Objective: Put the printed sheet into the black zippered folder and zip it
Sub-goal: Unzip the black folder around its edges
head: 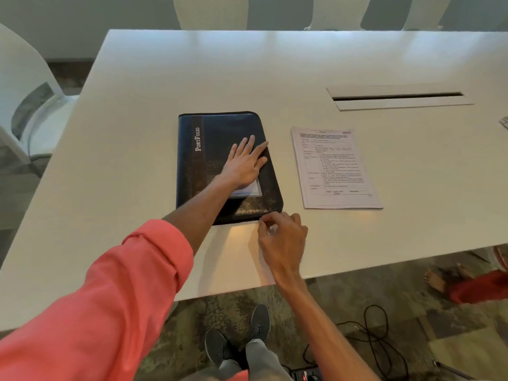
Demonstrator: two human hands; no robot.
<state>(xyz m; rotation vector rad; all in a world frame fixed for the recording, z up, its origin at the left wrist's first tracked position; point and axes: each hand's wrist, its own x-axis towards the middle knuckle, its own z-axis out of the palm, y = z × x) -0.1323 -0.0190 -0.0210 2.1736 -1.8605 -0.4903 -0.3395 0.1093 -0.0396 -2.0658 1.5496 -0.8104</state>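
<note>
A black leather-look zippered folder (220, 127) with "PortFolio" printed on its grey spine band lies closed on the white rectangular worktop (247, 64), well in from the left edge and near the front edge. The left hand (243, 163), reaching out of a coral sleeve (110, 284), lies flat on the cover, fingers straight and spread towards the folder's right edge. The right hand (283, 237) is curled at the folder's near edge beside its right corner, thumb and forefinger pinching at the zip line; what they pinch is too small to make out. The printed white paper sheet (335, 166) lies flat to the right, apart from the folder, with bare worktop all round it. Beyond it is a long dark cable slot (398, 97).
</note>
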